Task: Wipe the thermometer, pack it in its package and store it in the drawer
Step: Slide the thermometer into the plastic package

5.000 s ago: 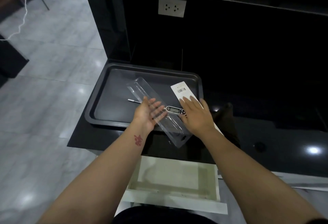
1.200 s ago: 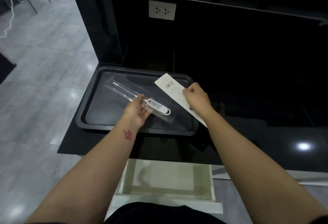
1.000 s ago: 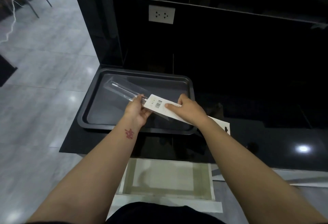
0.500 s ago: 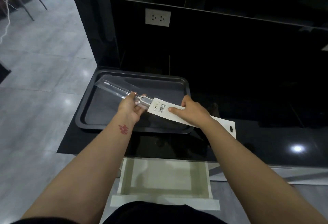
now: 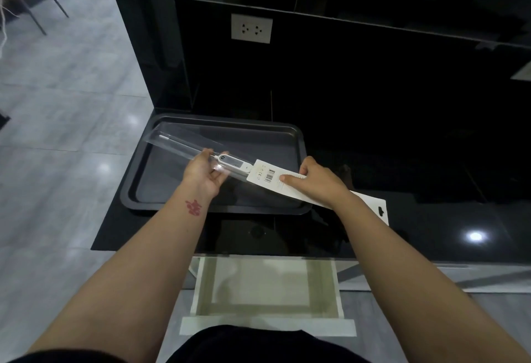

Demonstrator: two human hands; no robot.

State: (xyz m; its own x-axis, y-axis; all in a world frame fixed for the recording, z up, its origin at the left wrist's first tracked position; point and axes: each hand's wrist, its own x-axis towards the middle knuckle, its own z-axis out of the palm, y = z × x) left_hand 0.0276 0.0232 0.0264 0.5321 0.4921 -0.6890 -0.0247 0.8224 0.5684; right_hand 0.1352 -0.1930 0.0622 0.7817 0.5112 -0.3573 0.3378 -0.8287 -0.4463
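- now the left hand (image 5: 204, 175) curls its fingers around the clear plastic package (image 5: 184, 144), thermometer (image 5: 230, 161) inside, above the black tray (image 5: 298, 144).
- right hand (image 5: 319, 184) pinches the white backing card (image 5: 267, 176), fingers closed, its end touching the package.
- drawer (image 5: 267, 285) sits open below.

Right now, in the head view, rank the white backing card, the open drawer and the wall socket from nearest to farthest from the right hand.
1. White backing card: gripped in the right hand itself, running left toward the thermometer.
2. Open drawer: below the hand, at the counter's near edge.
3. Wall socket: up on the dark back panel, to the hand's upper left.
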